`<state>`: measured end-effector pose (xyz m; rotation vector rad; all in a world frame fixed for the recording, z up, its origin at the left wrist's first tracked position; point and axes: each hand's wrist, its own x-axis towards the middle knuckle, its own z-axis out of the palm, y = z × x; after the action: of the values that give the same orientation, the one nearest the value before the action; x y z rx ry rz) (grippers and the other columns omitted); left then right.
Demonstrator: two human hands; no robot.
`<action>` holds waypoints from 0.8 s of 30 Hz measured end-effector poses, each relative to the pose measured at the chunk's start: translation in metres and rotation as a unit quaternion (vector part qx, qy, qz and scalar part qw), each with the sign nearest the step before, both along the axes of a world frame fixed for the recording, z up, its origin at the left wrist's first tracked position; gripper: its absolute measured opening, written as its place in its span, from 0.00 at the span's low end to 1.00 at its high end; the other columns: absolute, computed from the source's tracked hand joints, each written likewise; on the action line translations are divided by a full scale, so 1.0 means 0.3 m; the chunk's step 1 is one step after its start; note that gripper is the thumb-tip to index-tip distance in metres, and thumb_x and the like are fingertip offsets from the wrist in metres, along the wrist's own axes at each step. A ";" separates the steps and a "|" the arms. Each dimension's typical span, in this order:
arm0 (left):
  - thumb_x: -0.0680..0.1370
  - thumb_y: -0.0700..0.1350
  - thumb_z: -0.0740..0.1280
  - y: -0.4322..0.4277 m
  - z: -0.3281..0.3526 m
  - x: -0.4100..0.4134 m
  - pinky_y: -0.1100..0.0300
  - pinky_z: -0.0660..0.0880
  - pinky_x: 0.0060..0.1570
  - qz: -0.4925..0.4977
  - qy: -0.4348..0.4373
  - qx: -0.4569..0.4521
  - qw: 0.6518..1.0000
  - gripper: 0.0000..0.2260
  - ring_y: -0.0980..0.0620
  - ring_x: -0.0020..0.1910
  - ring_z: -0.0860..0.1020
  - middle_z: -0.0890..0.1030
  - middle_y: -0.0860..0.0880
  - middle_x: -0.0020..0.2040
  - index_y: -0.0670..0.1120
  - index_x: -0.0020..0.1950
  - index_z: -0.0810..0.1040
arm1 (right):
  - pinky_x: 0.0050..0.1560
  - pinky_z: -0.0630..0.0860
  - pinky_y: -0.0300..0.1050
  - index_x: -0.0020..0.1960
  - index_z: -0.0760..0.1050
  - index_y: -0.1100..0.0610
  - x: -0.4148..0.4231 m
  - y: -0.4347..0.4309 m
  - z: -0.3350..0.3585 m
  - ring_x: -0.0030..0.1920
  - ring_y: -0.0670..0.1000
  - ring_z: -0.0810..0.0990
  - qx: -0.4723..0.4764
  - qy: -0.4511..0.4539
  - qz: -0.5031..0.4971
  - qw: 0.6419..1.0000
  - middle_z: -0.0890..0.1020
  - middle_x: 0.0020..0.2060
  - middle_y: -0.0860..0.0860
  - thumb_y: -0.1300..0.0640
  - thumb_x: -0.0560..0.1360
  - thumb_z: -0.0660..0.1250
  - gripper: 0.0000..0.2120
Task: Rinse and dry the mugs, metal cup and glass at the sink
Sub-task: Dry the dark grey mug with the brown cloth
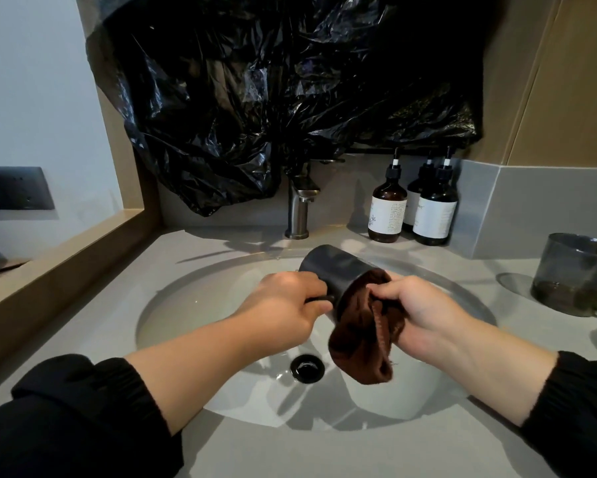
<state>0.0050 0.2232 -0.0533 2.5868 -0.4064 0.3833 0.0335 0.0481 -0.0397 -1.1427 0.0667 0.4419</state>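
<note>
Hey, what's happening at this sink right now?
A person is drying a dark mug over the sink. Their left hand grips its handle, holding it tipped on its side, while the right hand pinches a brown cloth tucked into the mug's mouth. A grey glass stands on the counter to the right.

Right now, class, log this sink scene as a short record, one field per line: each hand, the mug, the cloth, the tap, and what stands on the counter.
left hand: grips the mug's handle
right hand: pinches the cloth at the mug's mouth
mug: dark, tipped on its side above the sink
cloth: brown, top stuffed into the mug, rest hanging
tap: no stream visible
glass: grey, upright on the counter, right side
bottles: three pump bottles behind the sink, right of the tap
</note>
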 end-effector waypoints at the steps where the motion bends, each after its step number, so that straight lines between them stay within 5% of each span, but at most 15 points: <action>1: 0.79 0.44 0.63 -0.009 -0.007 0.000 0.60 0.61 0.38 -0.016 -0.007 0.013 1.000 0.18 0.52 0.38 0.68 0.69 0.55 0.33 0.54 0.30 0.63 | 0.43 0.77 0.52 0.59 0.73 0.68 -0.004 0.003 -0.001 0.45 0.59 0.81 0.004 0.014 -0.014 1.000 0.82 0.49 0.62 0.69 0.77 0.56 0.13; 5: 0.79 0.43 0.61 -0.029 -0.012 0.005 0.60 0.62 0.40 -0.022 -0.008 0.037 0.999 0.14 0.49 0.41 0.69 0.68 0.55 0.34 0.52 0.33 0.65 | 0.43 0.78 0.50 0.55 0.73 0.69 -0.022 -0.008 0.032 0.40 0.56 0.80 0.003 0.030 -0.045 0.999 0.80 0.41 0.59 0.67 0.77 0.57 0.10; 10: 0.79 0.47 0.64 -0.008 0.000 0.003 0.57 0.66 0.38 0.059 0.001 -0.097 0.994 0.15 0.48 0.37 0.71 0.70 0.52 0.33 0.49 0.33 0.68 | 0.24 0.75 0.36 0.41 0.73 0.66 -0.028 -0.044 0.082 0.22 0.48 0.75 0.051 0.036 -0.047 0.997 0.76 0.26 0.54 0.66 0.72 0.57 0.07; 12: 0.79 0.48 0.64 0.014 0.007 0.012 0.57 0.68 0.38 0.108 0.024 -0.187 0.976 0.14 0.47 0.35 0.73 0.73 0.49 0.33 0.45 0.35 0.71 | 0.20 0.70 0.34 0.38 0.73 0.63 -0.031 -0.058 0.102 0.20 0.47 0.72 0.090 -0.003 -0.045 0.995 0.73 0.25 0.52 0.66 0.71 0.55 0.08; 14: 0.80 0.46 0.62 0.028 0.015 0.021 0.55 0.69 0.38 0.125 0.056 -0.287 0.948 0.17 0.47 0.32 0.72 0.72 0.45 0.31 0.43 0.32 0.69 | 0.25 0.74 0.37 0.42 0.77 0.60 -0.032 -0.069 0.109 0.26 0.49 0.79 0.051 -0.145 -0.059 0.986 0.78 0.28 0.53 0.70 0.72 0.54 0.14; 15: 0.81 0.45 0.62 0.031 0.017 0.024 0.55 0.70 0.37 0.118 0.073 -0.339 0.931 0.18 0.48 0.30 0.71 0.71 0.45 0.30 0.44 0.31 0.68 | 0.35 0.79 0.40 0.45 0.80 0.58 -0.035 -0.070 0.103 0.36 0.51 0.83 -0.053 -0.275 -0.086 0.956 0.82 0.35 0.53 0.72 0.72 0.55 0.17; 16: 0.81 0.44 0.61 0.030 0.018 0.028 0.56 0.71 0.34 0.108 0.088 -0.381 0.914 0.19 0.48 0.29 0.70 0.69 0.46 0.29 0.44 0.30 0.67 | 0.47 0.79 0.40 0.48 0.81 0.56 -0.044 -0.070 0.092 0.46 0.50 0.82 -0.195 -0.421 -0.121 0.877 0.83 0.44 0.52 0.73 0.71 0.57 0.19; 18: 0.82 0.43 0.60 0.019 0.017 0.028 0.61 0.71 0.28 0.090 0.116 -0.436 0.888 0.19 0.49 0.27 0.70 0.67 0.46 0.27 0.43 0.30 0.66 | 0.59 0.71 0.34 0.50 0.83 0.56 -0.057 -0.063 0.058 0.57 0.46 0.76 -0.382 -0.637 -0.079 0.664 0.80 0.55 0.51 0.72 0.68 0.58 0.21; 20: 0.82 0.42 0.60 0.008 0.019 0.026 0.64 0.70 0.24 0.089 0.135 -0.453 0.877 0.19 0.50 0.26 0.69 0.67 0.46 0.27 0.43 0.30 0.65 | 0.57 0.74 0.44 0.49 0.84 0.58 -0.027 -0.076 0.018 0.58 0.52 0.74 -0.496 -0.712 0.005 0.497 0.79 0.58 0.52 0.70 0.65 0.59 0.20; 21: 0.82 0.41 0.60 0.006 0.020 0.024 0.64 0.70 0.23 0.096 0.140 -0.452 0.876 0.19 0.50 0.26 0.69 0.67 0.46 0.27 0.43 0.30 0.66 | 0.55 0.76 0.49 0.48 0.84 0.58 -0.008 -0.086 0.014 0.57 0.55 0.75 -0.537 -0.702 0.010 0.468 0.79 0.58 0.53 0.71 0.65 0.59 0.19; 22: 0.82 0.42 0.60 0.005 0.024 0.020 0.64 0.70 0.23 0.105 0.142 -0.450 0.875 0.19 0.49 0.26 0.69 0.67 0.46 0.27 0.43 0.31 0.66 | 0.55 0.76 0.52 0.49 0.84 0.58 0.011 -0.101 0.020 0.58 0.57 0.74 -0.576 -0.663 -0.005 0.479 0.78 0.60 0.52 0.72 0.67 0.60 0.19; 24: 0.82 0.42 0.60 0.005 0.038 0.009 0.65 0.71 0.23 0.119 0.144 -0.453 0.872 0.19 0.49 0.27 0.69 0.68 0.45 0.28 0.43 0.31 0.66 | 0.60 0.71 0.46 0.55 0.82 0.56 0.049 -0.149 0.031 0.60 0.56 0.72 -0.639 -0.541 -0.057 0.543 0.75 0.63 0.49 0.71 0.71 0.59 0.20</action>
<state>0.0078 0.2248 -0.0418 1.7122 0.1861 0.1873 0.0481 0.0033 -0.0305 -2.6845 -0.7628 -0.7097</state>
